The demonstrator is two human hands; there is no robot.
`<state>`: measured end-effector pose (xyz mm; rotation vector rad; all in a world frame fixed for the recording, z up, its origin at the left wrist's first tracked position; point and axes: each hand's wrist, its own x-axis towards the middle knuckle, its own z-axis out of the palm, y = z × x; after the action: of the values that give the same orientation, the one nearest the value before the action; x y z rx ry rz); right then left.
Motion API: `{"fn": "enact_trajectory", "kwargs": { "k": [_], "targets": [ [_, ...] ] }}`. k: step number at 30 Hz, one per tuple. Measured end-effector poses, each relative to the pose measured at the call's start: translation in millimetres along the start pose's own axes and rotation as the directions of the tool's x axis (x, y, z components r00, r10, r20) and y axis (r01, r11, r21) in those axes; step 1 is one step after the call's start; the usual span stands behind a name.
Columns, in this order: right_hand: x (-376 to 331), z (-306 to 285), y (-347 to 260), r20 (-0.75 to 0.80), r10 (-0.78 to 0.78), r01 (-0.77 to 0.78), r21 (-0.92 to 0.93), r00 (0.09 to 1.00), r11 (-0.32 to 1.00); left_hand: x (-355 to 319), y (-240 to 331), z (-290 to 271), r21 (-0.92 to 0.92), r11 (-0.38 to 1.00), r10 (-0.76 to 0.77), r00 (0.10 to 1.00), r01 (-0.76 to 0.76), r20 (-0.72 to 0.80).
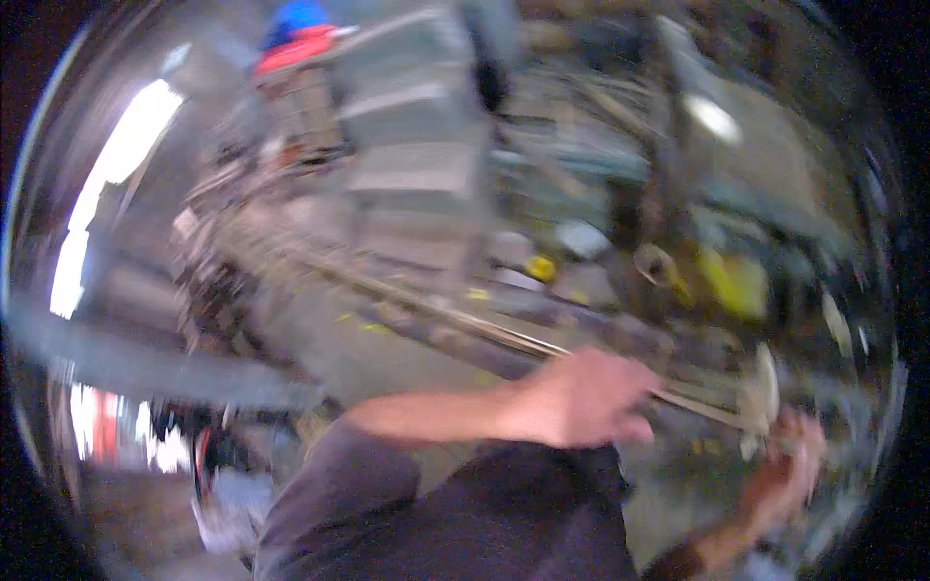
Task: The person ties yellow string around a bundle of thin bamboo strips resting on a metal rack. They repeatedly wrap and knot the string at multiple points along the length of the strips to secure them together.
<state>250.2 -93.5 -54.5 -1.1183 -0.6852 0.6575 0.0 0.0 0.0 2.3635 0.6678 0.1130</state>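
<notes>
Steadying the long, thin strip (523, 341) would go best with even support from both sides. It passes behind or under the left hand (586, 399) toward a pale curved piece (766, 387) beside the right hand (796, 453); the hands are apart, their grip blurred beyond telling.

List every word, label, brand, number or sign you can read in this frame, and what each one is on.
None can be read; motion blur smears the whole view.
Blue-and-red shape at the top: too blurred to read.
Yellow shape at right: too blurred.
Thin pale strip by the left hand: no lettering discernible.
</notes>
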Motion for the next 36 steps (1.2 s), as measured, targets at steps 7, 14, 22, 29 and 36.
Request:
{"fn": "enact_trajectory", "kwargs": {
  "k": [7,14,22,29,36],
  "targets": [
    [13,56,-8,0.213,-0.466,0.416,0.239,0.859,0.877,56,-112,50,-0.276,0.960,-0.013,0.995,0.040,0.101],
    [10,49,99,-0.130,-0.047,0.051,0.029,0.990,0.998,67,-124,76,-0.148,0.963,-0.220,0.974,0.226,0.054],
    [24,-16,134,0.031,0.077,-0.076,0.715,0.997,0.695,56,-146,88,-0.017,0.964,-0.263,0.964,0.264,0.042],
    [-93,-116,161,-0.155,0.490,-0.479,0.105,0.858,0.872,71,-145,119,-0.004,1.000,-0.010,0.995,0.009,-0.100],
    [-212,-104,186,0.104,0.697,-0.666,-0.221,0.710,0.712,95,-139,151,0.175,0.985,0.024,0.994,-0.005,-0.106]
  ]
}}
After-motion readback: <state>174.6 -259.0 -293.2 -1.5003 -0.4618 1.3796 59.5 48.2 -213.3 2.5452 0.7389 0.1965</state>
